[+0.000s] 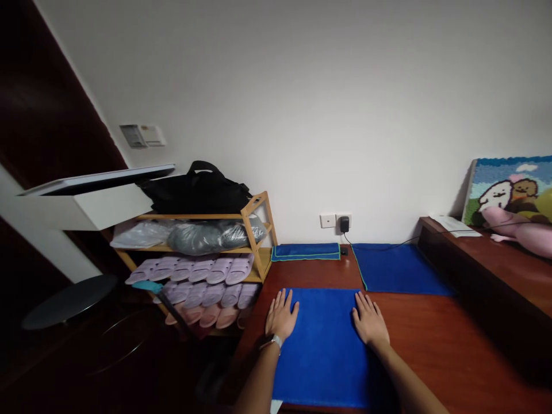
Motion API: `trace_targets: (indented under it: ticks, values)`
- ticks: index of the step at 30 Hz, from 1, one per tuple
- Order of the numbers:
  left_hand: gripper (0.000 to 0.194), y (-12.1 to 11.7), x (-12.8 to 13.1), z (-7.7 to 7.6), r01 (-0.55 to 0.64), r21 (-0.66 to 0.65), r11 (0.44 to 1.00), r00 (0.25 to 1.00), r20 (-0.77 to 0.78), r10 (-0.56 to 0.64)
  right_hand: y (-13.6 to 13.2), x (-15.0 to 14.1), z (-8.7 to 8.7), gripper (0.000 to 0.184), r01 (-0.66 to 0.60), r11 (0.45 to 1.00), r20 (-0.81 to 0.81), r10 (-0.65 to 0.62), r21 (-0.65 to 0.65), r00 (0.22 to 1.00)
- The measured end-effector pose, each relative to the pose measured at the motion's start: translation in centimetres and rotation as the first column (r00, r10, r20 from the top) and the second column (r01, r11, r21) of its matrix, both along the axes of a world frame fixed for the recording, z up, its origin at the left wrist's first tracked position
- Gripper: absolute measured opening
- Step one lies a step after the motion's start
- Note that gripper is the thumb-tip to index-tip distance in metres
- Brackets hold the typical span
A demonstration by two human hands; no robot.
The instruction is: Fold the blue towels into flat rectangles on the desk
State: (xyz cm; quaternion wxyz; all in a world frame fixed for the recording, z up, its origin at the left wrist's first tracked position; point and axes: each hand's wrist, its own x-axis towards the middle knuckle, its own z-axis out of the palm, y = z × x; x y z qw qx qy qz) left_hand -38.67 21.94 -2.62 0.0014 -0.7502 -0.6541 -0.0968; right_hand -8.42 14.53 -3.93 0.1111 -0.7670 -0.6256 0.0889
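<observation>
A blue cloth [323, 345] lies spread flat on the reddish-brown wooden table [431, 345]. On its far left corner rests my left hand [282, 316], palm down with the fingers stretched out. My right hand [371, 319] lies flat at the far right corner, its fingers slightly apart. Neither hand grips anything. Behind them, a folded blue cloth [306, 252] with a green edge sits against the wall. Another blue cloth [401, 270], also green-edged, is laid out flat at the back right.
Left of the table stands a wooden shoe rack [259, 241] with several clogs [211, 293] and a black bag [198, 190]. A plugged-in adapter [344, 224] trails a cable over the cloth at the back. The raised ledge [495, 253] at right holds a pink toy [517, 230].
</observation>
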Motion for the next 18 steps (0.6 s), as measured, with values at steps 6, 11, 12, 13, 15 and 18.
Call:
trace_targets:
  ticks: [6, 11, 12, 13, 15, 18]
  values:
    - [0.066, -0.07, 0.10, 0.10, -0.005, -0.012, 1.000, 1.000, -0.017, 0.005, -0.06, -0.01, -0.07, 0.067, -0.001, 1.000, 0.017, 0.001, -0.004, 1.000]
    - [0.065, -0.14, 0.11, 0.26, -0.008, -0.020, 1.000, 0.999, -0.031, 0.007, 0.03, 0.00, -0.14, 0.067, -0.009, 1.000, 0.009, 0.009, -0.012, 1.000]
    - [0.065, -0.15, 0.12, 0.28, -0.007, -0.021, 1.000, 0.999, -0.034, 0.006, 0.04, -0.01, -0.13, 0.067, -0.008, 1.000, 0.007, 0.008, -0.014, 1.000]
    - [0.065, -0.16, 0.12, 0.28, -0.006, -0.022, 1.000, 0.999, -0.039, 0.005, 0.05, -0.03, -0.09, 0.067, -0.006, 1.000, 0.006, 0.006, -0.016, 1.000]
    - [0.065, -0.16, 0.13, 0.27, -0.005, -0.024, 1.000, 0.999, -0.050, 0.004, 0.02, -0.07, 0.02, 0.067, -0.005, 1.000, 0.004, 0.005, -0.019, 1.000]
    - [0.065, -0.09, 0.12, 0.18, -0.008, -0.023, 1.000, 0.998, -0.057, 0.007, -0.10, -0.08, 0.26, 0.067, -0.008, 1.000, 0.004, 0.009, -0.015, 1.000]
